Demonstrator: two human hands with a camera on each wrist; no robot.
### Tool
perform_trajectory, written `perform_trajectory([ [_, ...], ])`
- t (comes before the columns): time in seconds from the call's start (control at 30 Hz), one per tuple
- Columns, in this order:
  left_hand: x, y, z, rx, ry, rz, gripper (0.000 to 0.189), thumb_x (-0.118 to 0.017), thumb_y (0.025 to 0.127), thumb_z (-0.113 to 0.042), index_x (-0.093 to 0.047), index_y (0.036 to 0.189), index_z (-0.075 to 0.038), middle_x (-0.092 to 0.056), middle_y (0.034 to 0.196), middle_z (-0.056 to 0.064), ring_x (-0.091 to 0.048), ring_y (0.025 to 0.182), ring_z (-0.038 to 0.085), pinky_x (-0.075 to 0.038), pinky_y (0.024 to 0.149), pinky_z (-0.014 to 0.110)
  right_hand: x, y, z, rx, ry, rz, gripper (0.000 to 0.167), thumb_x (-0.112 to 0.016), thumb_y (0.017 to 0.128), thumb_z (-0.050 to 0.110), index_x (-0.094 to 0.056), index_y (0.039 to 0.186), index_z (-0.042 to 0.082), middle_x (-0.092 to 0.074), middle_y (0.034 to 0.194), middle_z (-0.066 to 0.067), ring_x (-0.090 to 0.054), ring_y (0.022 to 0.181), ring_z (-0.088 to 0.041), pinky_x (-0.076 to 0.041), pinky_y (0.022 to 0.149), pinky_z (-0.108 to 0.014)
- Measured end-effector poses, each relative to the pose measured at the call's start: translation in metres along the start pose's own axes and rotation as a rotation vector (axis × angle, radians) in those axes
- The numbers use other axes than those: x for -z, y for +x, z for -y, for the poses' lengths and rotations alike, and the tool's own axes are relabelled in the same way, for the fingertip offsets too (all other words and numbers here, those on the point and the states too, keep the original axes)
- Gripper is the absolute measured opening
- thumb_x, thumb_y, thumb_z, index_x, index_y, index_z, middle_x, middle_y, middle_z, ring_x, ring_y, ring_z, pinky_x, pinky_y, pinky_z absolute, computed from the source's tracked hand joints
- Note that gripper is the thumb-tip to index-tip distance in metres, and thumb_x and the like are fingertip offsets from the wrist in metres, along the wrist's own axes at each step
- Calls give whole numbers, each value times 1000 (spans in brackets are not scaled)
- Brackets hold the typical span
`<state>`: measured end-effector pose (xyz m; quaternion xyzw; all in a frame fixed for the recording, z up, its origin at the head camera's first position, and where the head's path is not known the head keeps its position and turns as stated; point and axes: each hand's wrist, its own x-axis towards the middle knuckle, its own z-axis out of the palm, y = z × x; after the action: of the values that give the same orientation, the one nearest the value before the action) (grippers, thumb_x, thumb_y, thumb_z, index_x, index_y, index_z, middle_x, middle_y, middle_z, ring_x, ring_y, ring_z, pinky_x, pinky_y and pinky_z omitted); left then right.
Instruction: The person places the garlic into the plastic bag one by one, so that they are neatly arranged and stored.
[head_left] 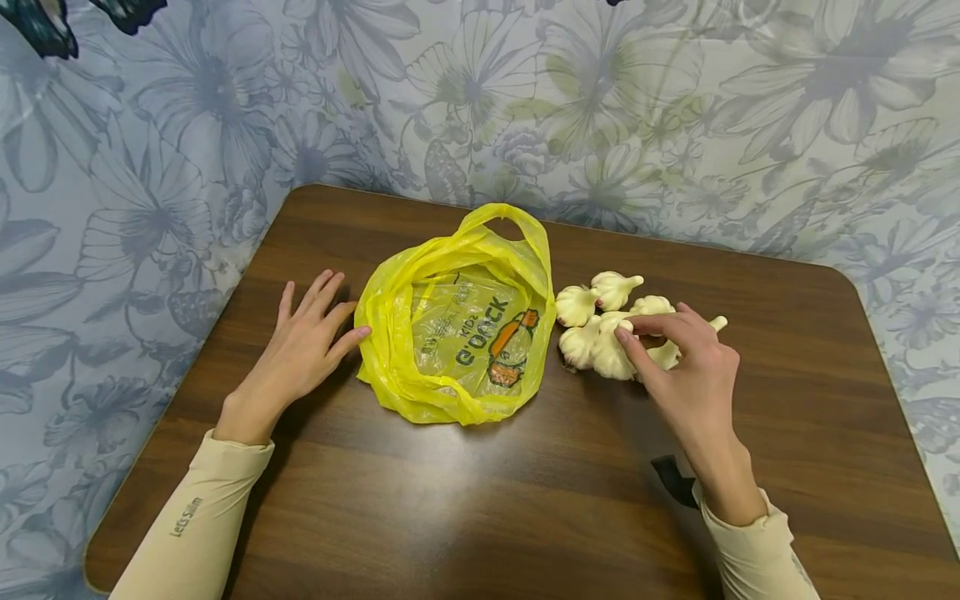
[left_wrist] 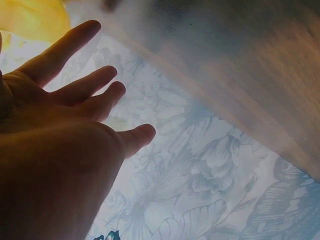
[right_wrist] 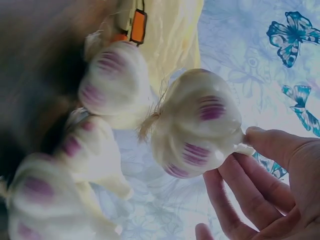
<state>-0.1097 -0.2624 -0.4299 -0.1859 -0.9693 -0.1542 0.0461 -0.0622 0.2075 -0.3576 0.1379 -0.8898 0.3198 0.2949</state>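
Observation:
A yellow plastic bag [head_left: 386,333] lies spread on the table, its mouth rolled wide and facing up, with a printed bottom showing inside. My left hand [head_left: 300,354] is beside it, fingers spread, the thumb and index fingertips right at the bag's left rim. To the right of the bag sits a cluster of several garlic bulbs [head_left: 576,306]. Over that cluster my right hand [head_left: 693,367] pinches one garlic bulb [right_wrist: 195,125] by its stem between thumb and fingers. In the right wrist view, purple streaks mark the held bulb, and its roots point away from the palm.
The brown wooden table [head_left: 450,517] has rounded corners and meets a wall [head_left: 480,108] with floral print at the back. A black strip [head_left: 673,481] shows beside the right wrist. The bag's handle loop [head_left: 517,218] stands toward the back.

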Motion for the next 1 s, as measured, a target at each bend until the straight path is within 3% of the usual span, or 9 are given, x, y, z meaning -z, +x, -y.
perform_trajectory([
  [0.2, 1, 1, -1, -7, -6, -9, 53, -59, 106, -45, -66, 136, -1, -33, 168, 25, -19, 161, 41, -6, 123, 74, -11, 10, 7, 11, 42, -62, 14, -89, 84, 6, -82, 95, 2, -78, 82, -12, -69, 82, -30, -45, 115, -47],
  [0.27, 1, 1, -1, -7, -7, -7, 53, -60, 106, -45, -66, 135, -1, -33, 167, 25, -19, 160, 41, -7, 123, 74, -15, 14, 8, 7, 48, -75, 14, -88, 85, 9, -83, 96, 2, -78, 83, -12, -68, 84, -31, -45, 114, -48],
  [0.4, 2, 1, -1, -2, -13, 3, 53, -59, 107, -44, -65, 136, -1, -32, 168, 25, -18, 161, 41, -6, 123, 74, -24, 23, 11, -14, 87, -94, 13, -87, 87, 10, -83, 97, 3, -77, 84, -12, -68, 87, -29, -48, 107, -39],
  [0.5, 2, 0, 0, 4, -20, 9, 54, -59, 107, -45, -64, 137, 0, -32, 168, 25, -17, 161, 41, -5, 124, 73, -32, 31, 15, -24, 107, -109, 13, -86, 89, 11, -83, 99, 4, -77, 87, -12, -67, 86, -26, -46, 91, -25],
  [0.63, 2, -1, 1, 8, -21, 16, 55, -58, 107, -45, -64, 138, -1, -31, 168, 25, -16, 161, 40, -5, 124, 73, -45, 41, 19, -36, 112, -122, 16, -86, 90, 16, -83, 101, 4, -77, 90, -12, -68, 86, -25, -39, 75, -17],
  [0.87, 2, -1, 1, -4, -23, 6, 53, -59, 107, -44, -65, 136, -1, -32, 167, 26, -18, 161, 41, -7, 123, 74, -65, 56, 25, -63, 139, -139, 14, -85, 91, 17, -84, 99, 6, -78, 88, -10, -75, 86, -26, -47, 80, -20],
  [1.0, 2, 0, 0, -7, -22, 4, 52, -60, 107, -44, -65, 135, -1, -33, 167, 26, -18, 161, 41, -8, 123, 75, -77, 64, 32, -63, 166, -129, 14, -84, 93, 18, -84, 100, 7, -78, 88, -10, -76, 80, -27, -50, 76, -22],
])
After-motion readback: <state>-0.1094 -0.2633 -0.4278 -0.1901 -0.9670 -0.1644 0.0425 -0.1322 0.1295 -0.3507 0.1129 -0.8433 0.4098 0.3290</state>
